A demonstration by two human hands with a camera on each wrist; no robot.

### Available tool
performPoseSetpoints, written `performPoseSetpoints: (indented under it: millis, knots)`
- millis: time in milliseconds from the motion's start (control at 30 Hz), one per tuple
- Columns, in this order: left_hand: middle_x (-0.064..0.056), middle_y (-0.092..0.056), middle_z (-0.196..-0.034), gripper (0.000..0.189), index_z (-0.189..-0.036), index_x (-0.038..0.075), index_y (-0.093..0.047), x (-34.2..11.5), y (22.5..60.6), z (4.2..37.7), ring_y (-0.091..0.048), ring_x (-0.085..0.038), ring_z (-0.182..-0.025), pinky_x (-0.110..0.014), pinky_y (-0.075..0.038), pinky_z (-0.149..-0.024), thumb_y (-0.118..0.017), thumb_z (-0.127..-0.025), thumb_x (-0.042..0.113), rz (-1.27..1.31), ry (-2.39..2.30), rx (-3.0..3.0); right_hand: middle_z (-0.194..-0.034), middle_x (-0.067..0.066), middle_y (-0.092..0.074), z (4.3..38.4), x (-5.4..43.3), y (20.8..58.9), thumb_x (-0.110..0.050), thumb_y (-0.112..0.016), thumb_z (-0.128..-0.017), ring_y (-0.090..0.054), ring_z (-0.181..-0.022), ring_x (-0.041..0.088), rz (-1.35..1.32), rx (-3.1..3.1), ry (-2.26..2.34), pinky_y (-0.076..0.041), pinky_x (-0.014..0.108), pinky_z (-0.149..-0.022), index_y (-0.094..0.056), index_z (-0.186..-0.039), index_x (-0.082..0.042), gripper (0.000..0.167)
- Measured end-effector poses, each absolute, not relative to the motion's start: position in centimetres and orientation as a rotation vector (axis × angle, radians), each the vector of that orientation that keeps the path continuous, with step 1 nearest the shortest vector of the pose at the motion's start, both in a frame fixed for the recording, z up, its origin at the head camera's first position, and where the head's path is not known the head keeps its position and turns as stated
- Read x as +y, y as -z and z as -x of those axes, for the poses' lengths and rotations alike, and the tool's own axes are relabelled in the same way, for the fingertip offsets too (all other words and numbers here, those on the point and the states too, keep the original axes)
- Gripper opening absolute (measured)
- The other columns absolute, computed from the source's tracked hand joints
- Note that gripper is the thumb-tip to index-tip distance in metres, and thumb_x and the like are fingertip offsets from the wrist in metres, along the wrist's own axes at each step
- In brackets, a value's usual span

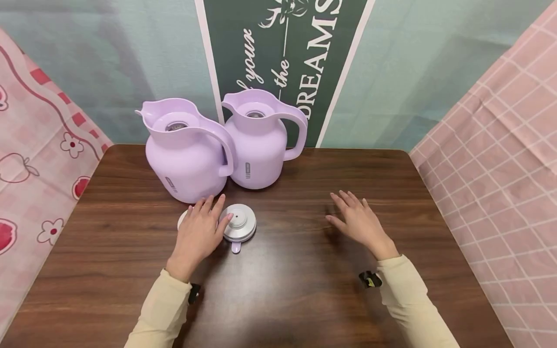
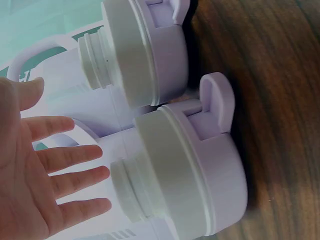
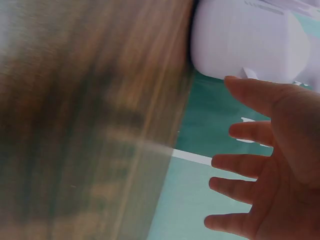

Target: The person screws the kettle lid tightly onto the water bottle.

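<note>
Two lilac thermos jugs stand upright at the back left of the table, handles to the right, without their lids. In front of them one jug lid lies upside down, its grey threaded plug up and its lilac tab toward the front. A second lid is mostly hidden under my left hand; the left wrist view shows that lid upside down too. My left hand is above the lids, fingers spread, gripping nothing. Over the table to the right, my right hand is spread and holds nothing.
The brown wooden table backs onto a light green cloth with a dark green lettered panel. Pink patterned cloth hangs on the left, and pink checked cloth on the right.
</note>
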State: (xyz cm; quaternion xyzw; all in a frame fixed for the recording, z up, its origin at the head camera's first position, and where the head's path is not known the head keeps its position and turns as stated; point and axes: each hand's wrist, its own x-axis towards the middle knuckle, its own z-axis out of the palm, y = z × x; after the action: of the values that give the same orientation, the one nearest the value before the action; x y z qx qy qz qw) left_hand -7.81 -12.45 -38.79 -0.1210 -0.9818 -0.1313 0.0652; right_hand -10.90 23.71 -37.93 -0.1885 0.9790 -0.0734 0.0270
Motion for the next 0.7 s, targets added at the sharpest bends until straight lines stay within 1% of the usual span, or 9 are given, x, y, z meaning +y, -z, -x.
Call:
performPoseSetpoints:
  millis: [200,300,367,500,600,700]
  knots:
    - [-0.025,-0.050,-0.123,0.049,-0.131,0.003,-0.048,-12.3,38.5,7.9,-0.044,-0.040,-0.114,-0.053,-0.034,-0.093,-0.050,-0.092,0.033,0.383,0.403,-2.947,-0.132,0.027,-0.041,12.4,23.7,36.4,-0.028,-0.062,-0.086,-0.043,-0.117,0.042,0.606,2.974,0.312,-0.037,0.057,-0.088,-0.042,-0.133,0.002,0.059]
    - [-0.026,-0.052,-0.120,0.047,-0.130,0.003,-0.048,-12.1,38.2,7.9,-0.046,-0.040,-0.111,-0.050,-0.035,-0.093,-0.052,-0.091,0.030,0.390,0.428,-2.946,-0.132,0.027,-0.041,13.2,23.6,35.6,-0.026,-0.061,-0.087,-0.045,-0.115,0.041,0.572,2.937,0.365,-0.041,0.054,-0.084,-0.041,-0.133,0.003,0.058]
    - [-0.025,-0.052,-0.119,0.047,-0.130,0.003,-0.049,-11.9,38.0,7.9,-0.047,-0.040,-0.109,-0.049,-0.037,-0.091,-0.053,-0.091,0.028,0.395,0.443,-2.941,-0.132,0.025,-0.042,13.9,23.4,35.1,-0.026,-0.060,-0.088,-0.045,-0.115,0.040,0.538,2.908,0.391,-0.041,0.053,-0.085,-0.041,-0.134,0.002,0.057]
    - [-0.023,-0.055,-0.116,0.047,-0.128,0.003,-0.051,-11.5,37.5,8.0,-0.049,-0.038,-0.106,-0.050,-0.041,-0.084,-0.057,-0.088,0.026,0.396,0.455,-2.932,-0.132,0.021,-0.045,15.3,23.0,34.0,-0.027,-0.057,-0.089,-0.046,-0.115,0.038,0.499,2.867,0.423,-0.041,0.054,-0.085,-0.041,-0.134,0.001,0.055]
    - [-0.020,-0.057,-0.113,0.045,-0.126,0.002,-0.053,-11.2,37.2,8.0,-0.051,-0.037,-0.103,-0.050,-0.043,-0.079,-0.060,-0.086,0.023,0.400,0.453,-2.928,-0.131,0.021,-0.046,16.3,22.6,33.1,-0.027,-0.057,-0.090,-0.047,-0.114,0.038,0.503,2.843,0.452,-0.040,0.053,-0.086,-0.041,-0.134,0.001,0.055]
    - [-0.019,-0.059,-0.109,0.042,-0.122,0.000,-0.055,-10.8,36.9,8.1,-0.052,-0.037,-0.100,-0.049,-0.044,-0.077,-0.061,-0.085,0.019,0.411,0.449,-2.932,-0.130,0.023,-0.046,17.4,22.2,32.3,-0.026,-0.057,-0.090,-0.047,-0.114,0.038,0.515,2.821,0.480,-0.039,0.052,-0.089,-0.041,-0.133,0.003,0.055]
